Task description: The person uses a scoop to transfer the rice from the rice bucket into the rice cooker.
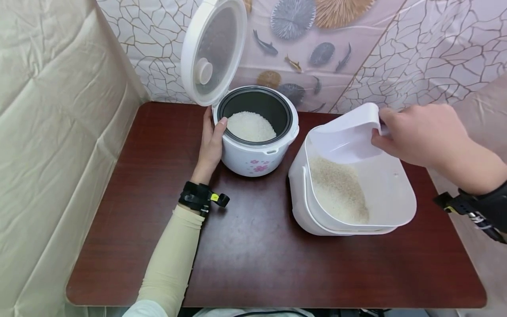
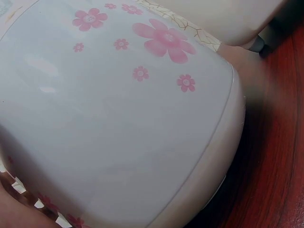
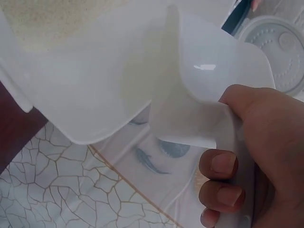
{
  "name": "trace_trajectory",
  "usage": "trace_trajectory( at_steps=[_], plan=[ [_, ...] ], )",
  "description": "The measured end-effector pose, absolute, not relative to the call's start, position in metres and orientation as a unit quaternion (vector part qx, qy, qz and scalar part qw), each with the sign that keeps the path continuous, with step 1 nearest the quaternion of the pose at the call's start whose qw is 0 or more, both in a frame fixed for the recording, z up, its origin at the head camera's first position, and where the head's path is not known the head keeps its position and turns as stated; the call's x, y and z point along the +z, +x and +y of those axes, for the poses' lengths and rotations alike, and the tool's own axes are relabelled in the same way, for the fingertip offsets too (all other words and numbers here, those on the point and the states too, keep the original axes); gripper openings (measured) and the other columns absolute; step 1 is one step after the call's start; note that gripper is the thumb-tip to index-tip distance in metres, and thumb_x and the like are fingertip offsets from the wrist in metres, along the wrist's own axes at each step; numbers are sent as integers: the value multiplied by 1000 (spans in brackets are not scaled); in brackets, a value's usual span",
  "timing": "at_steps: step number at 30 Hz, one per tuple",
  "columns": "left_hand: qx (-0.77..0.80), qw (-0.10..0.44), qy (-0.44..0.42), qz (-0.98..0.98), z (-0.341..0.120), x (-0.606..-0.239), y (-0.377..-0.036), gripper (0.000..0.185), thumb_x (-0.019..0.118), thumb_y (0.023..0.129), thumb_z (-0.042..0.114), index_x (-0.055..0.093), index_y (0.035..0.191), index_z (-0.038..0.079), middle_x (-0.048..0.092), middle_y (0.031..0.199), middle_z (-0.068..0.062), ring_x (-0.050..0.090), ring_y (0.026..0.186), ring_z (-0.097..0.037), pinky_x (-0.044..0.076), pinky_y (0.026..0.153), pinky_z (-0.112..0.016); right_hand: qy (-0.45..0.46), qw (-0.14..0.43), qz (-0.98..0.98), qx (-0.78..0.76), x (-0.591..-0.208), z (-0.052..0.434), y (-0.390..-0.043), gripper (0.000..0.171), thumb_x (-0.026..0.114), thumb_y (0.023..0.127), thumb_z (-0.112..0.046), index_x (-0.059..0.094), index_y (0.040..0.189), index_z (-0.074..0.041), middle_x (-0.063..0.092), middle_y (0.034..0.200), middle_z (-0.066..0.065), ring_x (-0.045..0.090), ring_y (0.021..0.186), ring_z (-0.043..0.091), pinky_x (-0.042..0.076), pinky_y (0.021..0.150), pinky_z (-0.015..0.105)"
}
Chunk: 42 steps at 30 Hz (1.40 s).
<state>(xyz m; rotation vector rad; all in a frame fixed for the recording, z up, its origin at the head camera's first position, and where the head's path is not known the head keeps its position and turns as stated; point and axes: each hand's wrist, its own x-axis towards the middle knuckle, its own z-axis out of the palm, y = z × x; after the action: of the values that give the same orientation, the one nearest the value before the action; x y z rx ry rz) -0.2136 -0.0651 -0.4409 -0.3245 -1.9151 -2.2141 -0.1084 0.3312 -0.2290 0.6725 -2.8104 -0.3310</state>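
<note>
My right hand point(image 1: 429, 134) grips a white scoop point(image 1: 350, 141) over the bin point(image 1: 390, 189) of rice point(image 1: 338, 191). My left hand point(image 1: 211, 145), unclenched, rests against the rice cooker point(image 1: 241, 159), whose dark pot point(image 1: 275, 107) holds white grains point(image 1: 251, 127).

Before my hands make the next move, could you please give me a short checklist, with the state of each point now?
1. Lid raised: ok, the opening is uncovered.
2. Rice cooker supported: ok, the left hand rests against its side.
3. Scoop held by its handle: ok, in the right hand.
4. Scoop loaded: not ok, no rice visible inside.
5. Rice left in the bin: ok.
6. Cooker's rice amount sufficient: cannot tell, no measure visible.
</note>
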Motion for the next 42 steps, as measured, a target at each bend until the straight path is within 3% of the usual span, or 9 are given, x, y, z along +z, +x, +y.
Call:
trace_trajectory(
  at_steps=[16, 21, 28, 42],
  plan=[
    [-744, 100, -111, -651, -65, -445, -215, 86, 53, 100, 48, 17, 169, 12, 30, 170, -3, 35, 151, -12, 25, 123, -30, 300, 183, -930, -113, -256, 330, -115, 29, 70, 84, -19, 46, 71, -10, 28, 49, -2, 26, 37, 24, 25, 35, 44],
    [-743, 101, -107, -653, -67, -443, -216, 87, 53, 98, 47, 17, 169, 11, 29, 170, -4, 34, 151, -13, 24, 123, -30, 328, 205, -914, -123, -262, 317, -116, 39, 77, 83, -18, 42, 69, -9, 27, 47, -2, 28, 37, 25, 26, 36, 44],
    [-741, 98, -100, -656, -68, -442, -216, 90, 53, 96, 48, 17, 169, 10, 29, 170, -5, 33, 151, -13, 23, 123, -30, 340, 173, -913, -142, -274, 304, -121, 51, 89, 77, -18, 40, 66, -11, 33, 47, -1, 42, 40, 27, 34, 40, 46],
    [-742, 103, -102, -655, -65, -444, -217, 88, 53, 97, 47, 18, 168, 8, 30, 169, -6, 35, 151, -13, 24, 123, -29, 370, 170, -899, -163, -296, 294, -122, 56, 94, 74, -15, 38, 65, -11, 30, 48, 0, 40, 41, 24, 31, 47, 40]
  ],
)
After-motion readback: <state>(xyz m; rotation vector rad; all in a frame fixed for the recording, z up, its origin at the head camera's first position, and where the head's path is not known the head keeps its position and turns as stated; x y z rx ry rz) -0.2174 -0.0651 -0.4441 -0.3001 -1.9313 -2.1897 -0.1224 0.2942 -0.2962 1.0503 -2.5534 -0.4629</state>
